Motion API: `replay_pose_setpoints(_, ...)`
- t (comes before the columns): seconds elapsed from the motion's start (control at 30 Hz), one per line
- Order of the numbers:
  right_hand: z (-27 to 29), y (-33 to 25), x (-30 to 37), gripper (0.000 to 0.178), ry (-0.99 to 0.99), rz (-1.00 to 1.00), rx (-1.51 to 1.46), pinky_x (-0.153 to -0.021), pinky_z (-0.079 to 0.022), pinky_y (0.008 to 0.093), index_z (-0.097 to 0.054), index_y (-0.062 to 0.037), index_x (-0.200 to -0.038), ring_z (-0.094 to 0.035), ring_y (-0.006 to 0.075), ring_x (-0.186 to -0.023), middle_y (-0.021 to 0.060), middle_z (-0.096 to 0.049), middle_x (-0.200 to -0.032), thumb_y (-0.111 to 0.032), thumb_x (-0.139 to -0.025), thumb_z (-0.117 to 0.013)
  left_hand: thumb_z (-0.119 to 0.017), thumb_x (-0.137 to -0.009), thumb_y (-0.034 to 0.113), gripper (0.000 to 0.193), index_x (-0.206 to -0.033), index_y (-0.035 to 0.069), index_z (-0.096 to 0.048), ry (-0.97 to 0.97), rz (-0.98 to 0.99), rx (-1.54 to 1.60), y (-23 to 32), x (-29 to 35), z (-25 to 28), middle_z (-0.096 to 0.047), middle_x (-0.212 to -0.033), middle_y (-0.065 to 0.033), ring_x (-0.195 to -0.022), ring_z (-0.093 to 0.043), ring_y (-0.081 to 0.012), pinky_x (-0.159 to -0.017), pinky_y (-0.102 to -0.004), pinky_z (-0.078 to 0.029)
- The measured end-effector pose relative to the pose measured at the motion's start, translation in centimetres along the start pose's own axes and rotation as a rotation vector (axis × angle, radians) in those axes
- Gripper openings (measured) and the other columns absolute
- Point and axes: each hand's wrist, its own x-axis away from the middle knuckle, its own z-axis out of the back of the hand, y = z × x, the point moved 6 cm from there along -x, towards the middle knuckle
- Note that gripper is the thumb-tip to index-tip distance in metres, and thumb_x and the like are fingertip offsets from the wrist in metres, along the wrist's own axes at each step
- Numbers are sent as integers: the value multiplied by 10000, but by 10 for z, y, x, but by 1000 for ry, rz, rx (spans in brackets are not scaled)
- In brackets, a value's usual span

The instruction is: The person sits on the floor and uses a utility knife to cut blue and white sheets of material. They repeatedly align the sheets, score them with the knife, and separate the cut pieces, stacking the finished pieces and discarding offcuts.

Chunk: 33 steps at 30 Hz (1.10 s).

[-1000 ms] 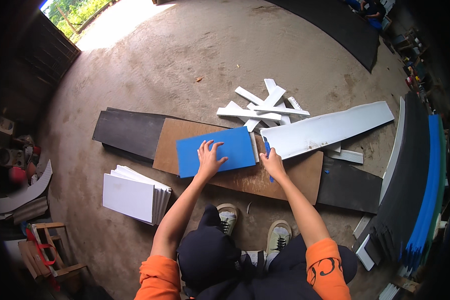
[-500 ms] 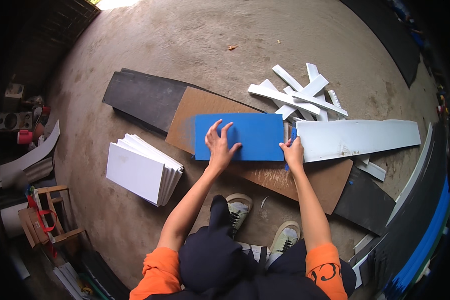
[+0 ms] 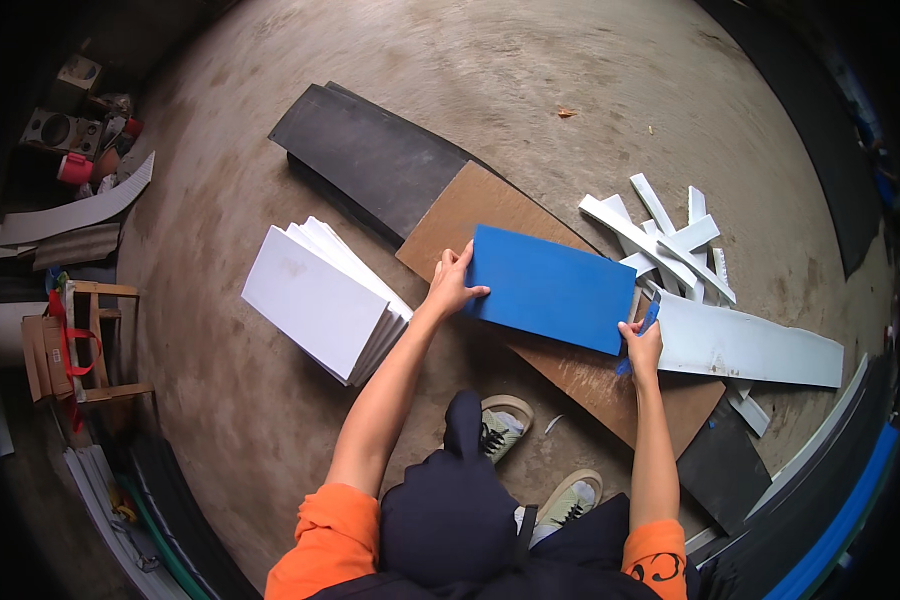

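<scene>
Between twelve and one o'clock from a person in orange sleeves (image 3: 325,540), a blue panel (image 3: 550,290) is stretching over a brown board (image 3: 480,205), the left hand (image 3: 452,288) pinching its nine-o'clock end while the right hand (image 3: 643,350) is gripping a blue knife (image 3: 651,314) against the opposite corner. That doubled-up right grip is posing the likeliest risk: a slip could leave the knife scoring the panel or nicking a finger. The panel's long axis is running from about nine-thirty to three-thirty, its right end facing a white sheet (image 3: 750,340).
</scene>
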Motion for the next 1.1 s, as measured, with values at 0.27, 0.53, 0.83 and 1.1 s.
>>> replay_pose_setpoints(0.27, -6, 18, -8, 327, -44, -66, -69, -633, -455, 302, -452, -32, -801, -576, 173, -655, 76, -583, -703, -138, -657, -726, -758, -605, 270, 825, -1304, 197, -325, -13, 142, -60, 4, 2, 9, -466, -1045, -155, -965, -516, -334, -832, -423, -439)
replay_pose_setpoints(0.53, -9, 10, -3, 319, -28, -74, -100, -627, -454, 304, -452, -38, -775, -568, 170, -647, 70, -576, -698, -147, -657, -728, -670, -631, 480, 497, -690, -2, -569, 456, 159, -385, 15, 45, 16, -598, -669, -174, -651, -615, -334, -545, -410, -493)
replay_pose_setpoints(0.83, 1, -7, 1, 342, 56, -50, 6, -600, -459, 307, -454, -27, -750, -565, 166, -615, 72, -565, -662, -147, -626, -748, -688, -641, 386, 773, -1248, 57, -341, 226, -256, -871, 86, 20, -11, -243, -1332, -150, -1264, -193, -295, -977, -479, -249)
replay_pose_setpoints(1.1, 5, -9, 2, 384, 53, -86, -25, -599, -475, 326, -460, -21, -762, -589, 216, -614, 99, -587, -665, -168, -595, -773, -707, -558, 529, 1137, -1380, 104, -49, -393, -595, -597, 187, 5, -146, 63, -1427, -168, -1296, 122, -381, -921, -679, 27)
